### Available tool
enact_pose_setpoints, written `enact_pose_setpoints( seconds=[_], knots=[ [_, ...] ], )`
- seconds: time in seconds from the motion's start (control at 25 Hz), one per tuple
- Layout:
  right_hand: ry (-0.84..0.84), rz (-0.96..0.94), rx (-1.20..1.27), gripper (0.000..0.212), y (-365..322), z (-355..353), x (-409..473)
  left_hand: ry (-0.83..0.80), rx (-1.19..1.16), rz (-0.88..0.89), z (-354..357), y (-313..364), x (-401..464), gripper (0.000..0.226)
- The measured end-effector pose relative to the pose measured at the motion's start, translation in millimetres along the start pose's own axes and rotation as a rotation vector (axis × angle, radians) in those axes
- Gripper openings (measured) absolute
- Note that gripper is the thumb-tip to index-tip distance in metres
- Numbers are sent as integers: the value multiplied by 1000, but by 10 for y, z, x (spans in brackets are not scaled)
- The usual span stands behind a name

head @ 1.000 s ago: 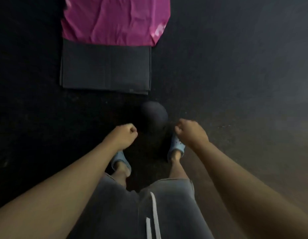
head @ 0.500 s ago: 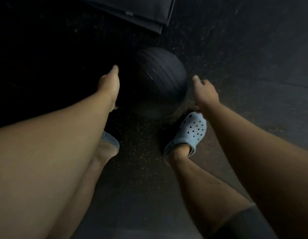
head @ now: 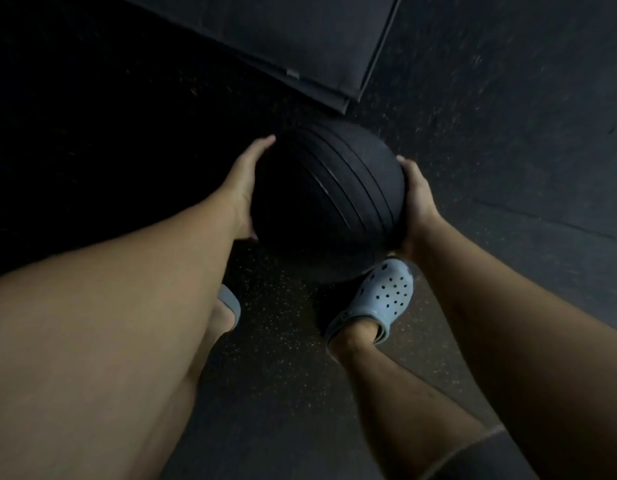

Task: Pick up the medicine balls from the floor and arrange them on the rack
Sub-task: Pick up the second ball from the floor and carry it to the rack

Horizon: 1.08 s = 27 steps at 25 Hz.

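A black medicine ball (head: pixel 324 202) with curved ridges fills the middle of the head view, just in front of my feet. My left hand (head: pixel 246 181) presses flat against its left side, fingers reaching over the top. My right hand (head: pixel 416 200) cups its right side, palm on the rubber. Both hands grip the ball between them. Whether the ball still touches the dark speckled floor (head: pixel 276 341) I cannot tell. No rack is in view.
A stack of dark folded mats (head: pixel 300 39) lies on the floor just beyond the ball. My feet in pale blue clogs, right clog (head: pixel 379 299) and left clog (head: pixel 229 303), stand directly below the ball. A floor seam (head: pixel 542 220) runs at the right.
My hands went from loose fists to spread beside the ball, and now both clasp its sides. The camera has dropped closer to the floor and the pink sheet has left the view.
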State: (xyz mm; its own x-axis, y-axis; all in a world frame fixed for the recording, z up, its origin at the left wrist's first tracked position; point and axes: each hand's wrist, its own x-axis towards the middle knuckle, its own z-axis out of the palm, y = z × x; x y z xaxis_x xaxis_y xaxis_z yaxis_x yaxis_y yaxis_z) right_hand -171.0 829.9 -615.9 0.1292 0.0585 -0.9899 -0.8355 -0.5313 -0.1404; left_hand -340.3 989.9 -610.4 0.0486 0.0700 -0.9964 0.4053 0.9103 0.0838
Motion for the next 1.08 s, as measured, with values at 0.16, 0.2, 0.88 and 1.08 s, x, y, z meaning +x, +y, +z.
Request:
enact_pose_setpoints(
  seconds=[0.16,0.2,0.88,1.08],
  knots=[
    [13,-113,-57,64,-605,286,-1402,-86,-137,125,-90,409,-1387,53],
    [-5,-150,-61,65,-788,425,-1815,-109,-165,177,-145,567,-1810,52],
    [-896,-1070,-334,58,-2085,3855,-9139,-63,-667,1471,-2528,2051,-9134,54],
    [-1187,-1157,-400,66,-1414,4962,-10570,142,-744,1704,-3692,1594,-10591,52]
  ],
)
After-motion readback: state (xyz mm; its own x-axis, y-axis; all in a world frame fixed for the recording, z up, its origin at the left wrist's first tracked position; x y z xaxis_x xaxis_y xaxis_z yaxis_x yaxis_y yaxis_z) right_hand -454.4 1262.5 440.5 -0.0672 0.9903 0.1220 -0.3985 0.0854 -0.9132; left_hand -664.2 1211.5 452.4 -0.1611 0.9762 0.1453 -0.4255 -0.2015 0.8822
